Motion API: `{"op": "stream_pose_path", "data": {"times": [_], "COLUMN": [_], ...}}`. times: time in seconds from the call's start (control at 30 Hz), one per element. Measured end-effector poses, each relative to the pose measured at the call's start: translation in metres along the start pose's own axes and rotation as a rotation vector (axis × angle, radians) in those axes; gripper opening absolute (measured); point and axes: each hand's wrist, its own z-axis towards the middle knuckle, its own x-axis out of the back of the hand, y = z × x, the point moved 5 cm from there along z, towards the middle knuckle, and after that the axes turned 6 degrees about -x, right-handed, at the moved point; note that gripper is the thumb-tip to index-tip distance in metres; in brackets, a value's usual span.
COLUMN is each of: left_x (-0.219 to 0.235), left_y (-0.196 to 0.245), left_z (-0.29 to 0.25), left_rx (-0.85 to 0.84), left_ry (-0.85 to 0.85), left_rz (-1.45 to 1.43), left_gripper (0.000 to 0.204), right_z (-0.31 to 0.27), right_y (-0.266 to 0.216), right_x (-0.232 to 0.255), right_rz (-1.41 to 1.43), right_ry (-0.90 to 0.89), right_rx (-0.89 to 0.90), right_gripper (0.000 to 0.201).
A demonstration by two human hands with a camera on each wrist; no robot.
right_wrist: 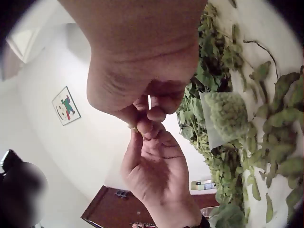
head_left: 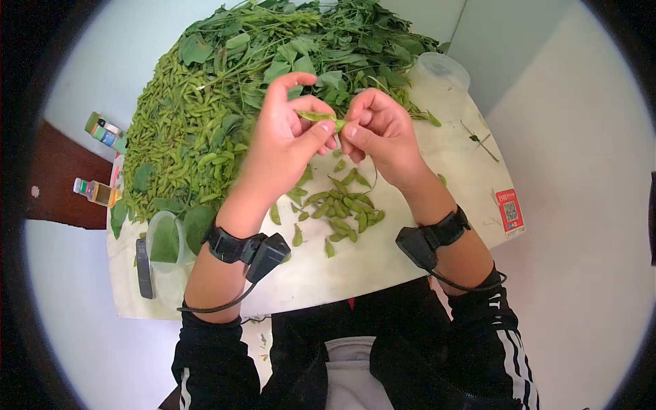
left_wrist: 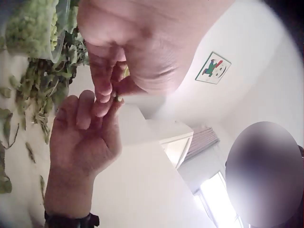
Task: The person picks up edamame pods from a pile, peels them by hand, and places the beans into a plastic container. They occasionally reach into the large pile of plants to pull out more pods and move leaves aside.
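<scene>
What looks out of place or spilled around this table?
Small plant scraps lie on the floor by the table's near edge; that looks like spillage. A stray stem also lies on the right side, away from the big green pile. I see nothing clearly damaged.

The right hand (right_wrist: 142, 61) touches the left hand (right_wrist: 159, 171), a clear container (right_wrist: 209, 128) of beans (right_wrist: 229, 113) beside pods (right_wrist: 285, 121).
</scene>
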Motion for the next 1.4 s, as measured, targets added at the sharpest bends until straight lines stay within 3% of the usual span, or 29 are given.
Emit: {"op": "stream_pose_path", "data": {"times": [0.07, 0.17, 0.27, 0.37, 0.4, 0.47, 0.67, 0.87, 1.1, 1.23, 1.33, 1.4], "left_x": [0.004, 0.009, 0.008, 0.009, 0.01, 0.009, 0.01, 0.007, 0.016, 0.015, 0.011, 0.013], "left_y": [-0.001, -0.003, -0.006, -0.01, -0.01, -0.011, -0.012, -0.023, -0.024, -0.023, -0.017, -0.019], "left_z": [-0.001, -0.003, -0.005, -0.004, -0.005, -0.006, -0.006, -0.006, -0.008, -0.007, -0.01, -0.009], "left_rx": [-0.009, -0.034, -0.072, -0.13, -0.165, -0.159, -0.092, -0.031, -0.043, -0.127, -0.028, -0.099], "left_ry": [0.053, 0.118, 0.107, 0.099, 0.109, 0.092, -0.019, -0.042, 0.043, -0.001, -0.007, 0.103], "left_rz": [0.025, 0.094, 0.173, 0.289, 0.365, 0.33, 0.12, 0.078, 0.267, 0.434, 0.525, 0.454], "left_gripper": [0.054, 0.053, 0.052, 0.049, 0.047, 0.047, 0.045, 0.044, 0.026, 0.025, 0.03, 0.034], "right_z": [0.001, -0.002, -0.003, -0.003, -0.005, 0.0, 0.003, 0.005, 0.005, 0.005, 0.004, 0.006], "right_y": [0.001, 0.006, 0.009, 0.01, 0.011, 0.018, 0.019, 0.024, 0.032, 0.034, 0.031, 0.028], "right_x": [0.004, 0.0, -0.002, -0.006, -0.006, -0.003, 0.004, 0.013, 0.012, 0.009, 0.013, 0.016], "right_rz": [-0.255, -0.434, -0.634, -0.682, -0.681, -0.345, -0.134, 0.059, 0.012, 0.016, -0.049, -0.071], "right_ry": [0.214, 0.31, 0.329, 0.3, 0.302, 0.263, 0.094, 0.136, 0.143, 0.188, 0.239, 0.264], "right_rx": [-0.005, 0.033, 0.149, 0.126, 0.121, -0.05, -0.18, -0.249, -0.301, -0.29, -0.278, -0.265], "right_gripper": [0.013, 0.01, 0.01, 0.012, 0.012, 0.012, 0.009, 0.011, 0.012, 0.012, 0.013, 0.013]}}
